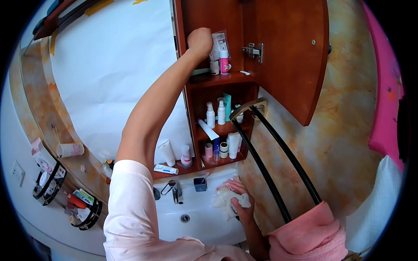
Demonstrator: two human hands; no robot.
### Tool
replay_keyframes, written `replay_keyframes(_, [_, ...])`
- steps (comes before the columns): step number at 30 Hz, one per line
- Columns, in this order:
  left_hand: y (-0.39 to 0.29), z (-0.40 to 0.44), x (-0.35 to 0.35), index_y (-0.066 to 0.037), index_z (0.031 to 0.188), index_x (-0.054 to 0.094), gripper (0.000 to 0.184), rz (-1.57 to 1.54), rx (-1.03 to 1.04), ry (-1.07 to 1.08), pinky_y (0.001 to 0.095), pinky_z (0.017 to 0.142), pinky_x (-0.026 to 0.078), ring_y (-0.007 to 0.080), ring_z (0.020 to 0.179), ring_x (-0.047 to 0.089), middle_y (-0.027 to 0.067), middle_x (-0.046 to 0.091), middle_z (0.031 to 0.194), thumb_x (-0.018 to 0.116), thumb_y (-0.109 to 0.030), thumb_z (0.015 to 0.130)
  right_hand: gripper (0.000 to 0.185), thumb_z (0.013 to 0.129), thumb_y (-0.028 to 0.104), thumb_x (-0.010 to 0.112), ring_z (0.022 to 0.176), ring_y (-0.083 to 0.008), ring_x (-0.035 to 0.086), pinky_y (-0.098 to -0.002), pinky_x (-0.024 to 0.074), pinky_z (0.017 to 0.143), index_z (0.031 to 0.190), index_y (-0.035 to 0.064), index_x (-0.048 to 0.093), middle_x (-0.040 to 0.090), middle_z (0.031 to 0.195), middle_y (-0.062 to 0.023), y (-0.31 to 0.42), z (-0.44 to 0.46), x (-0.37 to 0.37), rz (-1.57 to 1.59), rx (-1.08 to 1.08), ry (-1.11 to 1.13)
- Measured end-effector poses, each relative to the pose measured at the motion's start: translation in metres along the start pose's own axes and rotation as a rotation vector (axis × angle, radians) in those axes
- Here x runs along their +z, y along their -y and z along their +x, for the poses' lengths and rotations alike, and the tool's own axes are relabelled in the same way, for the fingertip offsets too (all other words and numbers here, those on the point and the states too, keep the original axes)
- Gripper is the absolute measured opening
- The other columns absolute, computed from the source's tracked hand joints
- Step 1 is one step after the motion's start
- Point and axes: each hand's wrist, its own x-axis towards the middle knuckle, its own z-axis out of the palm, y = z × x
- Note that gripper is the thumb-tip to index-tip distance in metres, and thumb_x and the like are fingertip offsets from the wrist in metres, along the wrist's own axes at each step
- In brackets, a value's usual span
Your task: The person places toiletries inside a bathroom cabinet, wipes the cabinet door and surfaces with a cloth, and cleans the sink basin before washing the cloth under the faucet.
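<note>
My left hand (200, 42) reaches into the upper compartment of the open wooden cabinet (215, 15). Its fingers look curled, but whatever they hold is hidden behind the hand. Right beside it are a clear plastic packet with a printed card (220, 42), a pink-and-white bottle (224, 63) and a small jar (214, 67); I cannot tell whether it touches the packet. Low over the right side of the white sink (170, 222), my right hand (244, 202) is closed around a crumpled white cloth (229, 201).
The cabinet door (287, 56) stands open to the right. Bottles and tubes fill the lower shelves, including a white spray bottle (210, 115). A faucet (175, 191) and a dark cup (200, 184) sit behind the basin. Black rails (274, 152) with a pink towel (307, 235) rise at right.
</note>
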Motion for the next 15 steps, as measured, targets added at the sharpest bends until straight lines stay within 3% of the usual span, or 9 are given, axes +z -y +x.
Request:
replay_keyframes(6, [-0.002,-0.007,0.010,-0.005,0.093,0.068,0.022,0.040,0.068,-0.125,0.0451,0.074,0.053,0.0341,0.089,0.066,0.0179,0.067,0.091,0.049,-0.007,0.084,0.039,0.081,0.007,0.063,0.109,-0.0229,0.057,-0.0335,0.0474,0.089,0.119,-0.0003,0.057,0.055,0.127,-0.0159,-0.003,0.000,0.003,0.027,0.012,-0.010])
replay_keyframes(9, [-0.002,-0.012,0.011,-0.006,0.096,0.067,0.022,0.061,0.146,-0.147,0.0448,0.076,0.052,0.0334,0.089,0.065,0.0159,0.066,0.092,0.049,-0.008,0.084,0.039,0.082,0.008,0.063,0.109,-0.0229,0.057,-0.0332,0.0470,0.090,0.120,-0.0003,0.057,0.055,0.127,-0.0157,-0.009,-0.002,0.005,0.012,0.015,-0.011])
replay_keyframes(12, [0.001,-0.015,0.012,-0.007,0.094,0.069,0.022,-0.041,0.275,-0.302,0.0443,0.078,0.052,0.0334,0.091,0.063,0.0151,0.063,0.094,0.049,-0.009,0.084,0.039,0.082,0.008,0.063,0.110,-0.0229,0.056,-0.0329,0.0464,0.090,0.120,-0.0004,0.057,0.055,0.127,-0.0157,-0.013,-0.003,0.009,0.017,0.018,0.008])
replay_keyframes(15, [0.003,-0.012,0.012,-0.004,0.096,0.069,0.024,-0.070,0.309,-0.222,0.0450,0.081,0.049,0.0363,0.092,0.060,0.0181,0.062,0.092,0.055,-0.003,0.076,0.039,0.082,0.009,0.064,0.113,-0.0229,0.054,-0.0329,0.0459,0.091,0.120,-0.0007,0.057,0.055,0.127,-0.0160,-0.013,-0.002,0.014,0.037,0.030,0.025])
